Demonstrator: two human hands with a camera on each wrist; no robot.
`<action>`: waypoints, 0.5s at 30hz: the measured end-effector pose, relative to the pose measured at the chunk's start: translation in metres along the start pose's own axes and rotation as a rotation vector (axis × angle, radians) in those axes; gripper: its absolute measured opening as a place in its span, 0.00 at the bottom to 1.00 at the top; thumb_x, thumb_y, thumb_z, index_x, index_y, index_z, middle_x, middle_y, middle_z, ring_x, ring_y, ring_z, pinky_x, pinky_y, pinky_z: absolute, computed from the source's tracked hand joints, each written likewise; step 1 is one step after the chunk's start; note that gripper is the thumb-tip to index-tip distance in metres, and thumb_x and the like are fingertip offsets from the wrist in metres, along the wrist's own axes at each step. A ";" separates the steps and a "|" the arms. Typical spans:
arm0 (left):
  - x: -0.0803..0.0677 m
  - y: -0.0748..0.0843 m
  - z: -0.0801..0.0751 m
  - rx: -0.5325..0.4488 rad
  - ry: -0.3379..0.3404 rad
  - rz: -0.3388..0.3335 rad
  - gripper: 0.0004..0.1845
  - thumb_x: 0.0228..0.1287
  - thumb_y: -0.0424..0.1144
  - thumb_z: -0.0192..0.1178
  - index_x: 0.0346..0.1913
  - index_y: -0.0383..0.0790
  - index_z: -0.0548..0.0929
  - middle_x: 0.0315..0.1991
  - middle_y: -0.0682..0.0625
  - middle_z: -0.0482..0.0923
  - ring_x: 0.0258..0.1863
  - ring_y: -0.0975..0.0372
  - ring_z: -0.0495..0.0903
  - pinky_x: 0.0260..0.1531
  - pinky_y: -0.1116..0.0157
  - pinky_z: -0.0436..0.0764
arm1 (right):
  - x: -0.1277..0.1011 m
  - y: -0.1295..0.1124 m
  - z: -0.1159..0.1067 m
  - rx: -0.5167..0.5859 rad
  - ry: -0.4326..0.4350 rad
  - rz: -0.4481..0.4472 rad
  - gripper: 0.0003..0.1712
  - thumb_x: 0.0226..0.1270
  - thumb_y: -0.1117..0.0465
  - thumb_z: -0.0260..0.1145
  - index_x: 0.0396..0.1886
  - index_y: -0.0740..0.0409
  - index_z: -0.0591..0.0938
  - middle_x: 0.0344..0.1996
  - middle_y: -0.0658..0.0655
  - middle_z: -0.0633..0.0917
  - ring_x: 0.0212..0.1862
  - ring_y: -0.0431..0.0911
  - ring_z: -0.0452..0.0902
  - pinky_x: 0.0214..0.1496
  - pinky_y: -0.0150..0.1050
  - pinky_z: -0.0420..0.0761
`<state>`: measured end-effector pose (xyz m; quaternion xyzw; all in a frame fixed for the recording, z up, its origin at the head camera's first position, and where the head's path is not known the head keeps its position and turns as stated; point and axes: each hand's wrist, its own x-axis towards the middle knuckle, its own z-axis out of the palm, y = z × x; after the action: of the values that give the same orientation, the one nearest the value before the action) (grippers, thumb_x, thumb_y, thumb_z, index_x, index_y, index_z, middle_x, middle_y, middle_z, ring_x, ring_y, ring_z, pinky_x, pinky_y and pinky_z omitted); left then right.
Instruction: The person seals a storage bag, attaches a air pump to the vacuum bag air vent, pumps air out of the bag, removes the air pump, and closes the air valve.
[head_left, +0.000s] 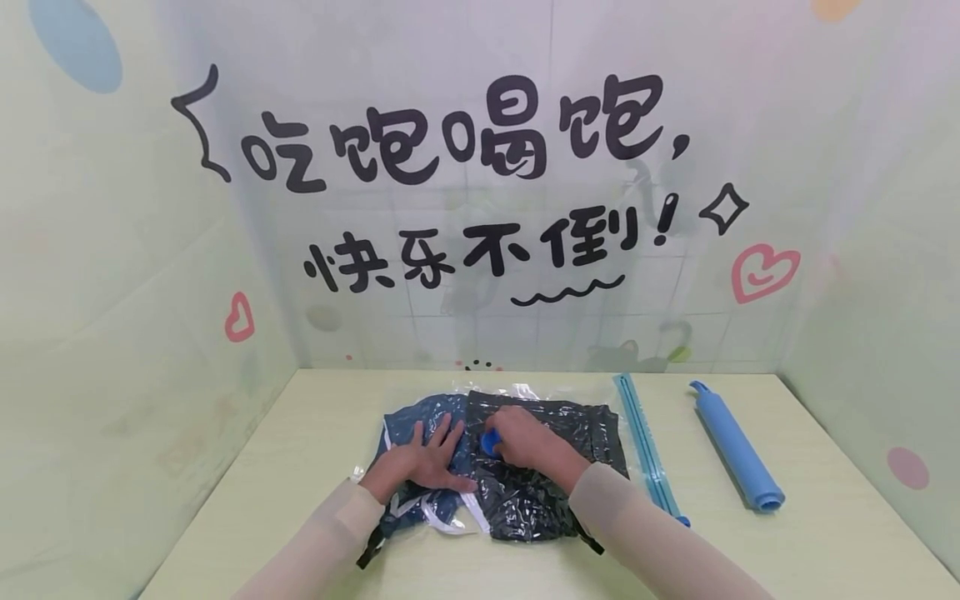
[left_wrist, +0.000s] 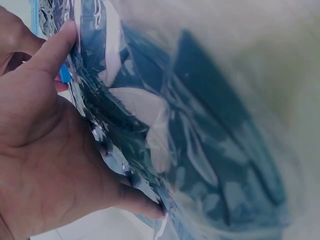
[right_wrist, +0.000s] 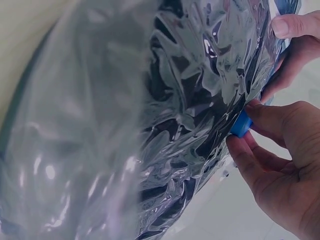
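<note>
A clear plastic vacuum storage bag (head_left: 523,389) lies flat, tight and wrinkled over folded clothes. Dark blue fabric (head_left: 422,410) with white straps fills its left side, and black fabric (head_left: 525,515) its right. Fingers spread, my left hand (head_left: 429,461) presses on the blue side. My right hand (head_left: 531,440) pinches a round blue valve cap (head_left: 490,443) near the middle of the bag between thumb and fingers. The right wrist view shows the cap (right_wrist: 241,124) against the shiny film. In the left wrist view, the left palm (left_wrist: 55,160) hides part of the bag.
A teal zip seal (head_left: 645,442) runs along the bag's right edge, with a small blue slider (head_left: 682,521) at its near end. Further right a blue hand pump (head_left: 738,450) lies on the pale wooden table (head_left: 832,533). Printed sheets (head_left: 480,333) enclose the back and sides.
</note>
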<state>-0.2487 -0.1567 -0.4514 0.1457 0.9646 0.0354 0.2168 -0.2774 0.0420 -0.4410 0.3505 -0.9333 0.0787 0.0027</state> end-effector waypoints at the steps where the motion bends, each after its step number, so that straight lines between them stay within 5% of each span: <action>1: -0.005 0.003 -0.004 0.003 -0.004 0.000 0.58 0.64 0.73 0.57 0.83 0.41 0.44 0.81 0.39 0.35 0.76 0.33 0.34 0.69 0.34 0.46 | 0.000 0.000 0.000 -0.002 0.002 0.000 0.13 0.62 0.65 0.76 0.47 0.61 0.89 0.39 0.55 0.87 0.43 0.48 0.82 0.49 0.40 0.81; 5: -0.017 0.011 -0.015 0.002 -0.007 -0.014 0.56 0.65 0.69 0.60 0.82 0.40 0.48 0.81 0.38 0.40 0.75 0.31 0.38 0.67 0.32 0.51 | 0.000 0.000 0.002 -0.003 0.004 -0.001 0.13 0.62 0.64 0.76 0.47 0.61 0.89 0.39 0.55 0.87 0.43 0.48 0.82 0.49 0.40 0.81; 15: -0.017 0.011 -0.017 -0.018 0.021 0.036 0.54 0.65 0.65 0.63 0.81 0.36 0.51 0.80 0.33 0.42 0.75 0.30 0.39 0.70 0.36 0.47 | -0.002 -0.001 0.001 0.013 0.022 -0.009 0.11 0.63 0.66 0.75 0.45 0.62 0.89 0.38 0.55 0.87 0.42 0.47 0.82 0.48 0.40 0.82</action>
<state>-0.2380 -0.1511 -0.4276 0.1607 0.9638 0.0497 0.2071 -0.2756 0.0424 -0.4416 0.3536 -0.9311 0.0885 0.0111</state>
